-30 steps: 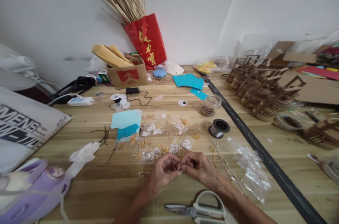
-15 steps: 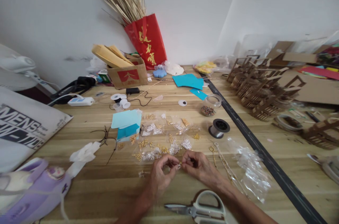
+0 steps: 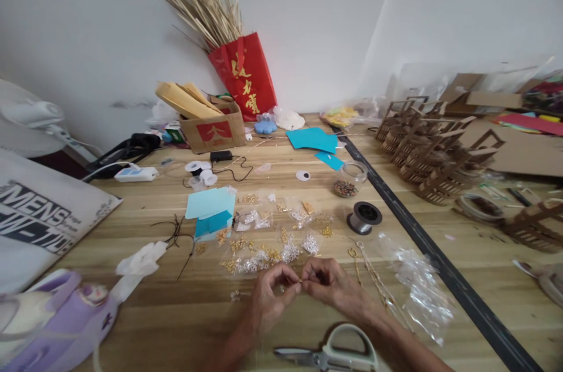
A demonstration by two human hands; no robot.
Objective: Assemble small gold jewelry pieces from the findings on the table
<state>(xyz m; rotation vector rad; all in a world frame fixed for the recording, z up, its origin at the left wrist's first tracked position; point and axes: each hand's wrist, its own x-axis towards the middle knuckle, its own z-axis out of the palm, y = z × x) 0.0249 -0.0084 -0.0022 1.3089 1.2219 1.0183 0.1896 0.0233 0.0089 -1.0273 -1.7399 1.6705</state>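
Observation:
My left hand [image 3: 273,290] and my right hand [image 3: 325,281] meet fingertip to fingertip, both pinched closed. Between them shows a tiny gold-coloured piece [image 3: 301,281], too small to name. Just beyond the hands lie small bags and heaps of silver findings [image 3: 289,252] and gold findings [image 3: 272,253]. Gold and silver chains [image 3: 373,269] stretch along the table right of my right hand. A pair of scissors [image 3: 328,353] with pale handles lies below my hands, its blades pointing left.
A spool of wire [image 3: 364,217] and a jar of beads [image 3: 345,187] stand beyond my right hand. Crumpled clear plastic bags [image 3: 422,284] lie right. Teal paper sheets [image 3: 213,222] are at centre left, wooden baskets [image 3: 440,149] far right, a purple object [image 3: 57,325] near left.
The view has tilted slightly, so everything sits a little lower. Both hands stay pinched together; the silvery bit seen between the fingertips before no longer shows, only a gold speck.

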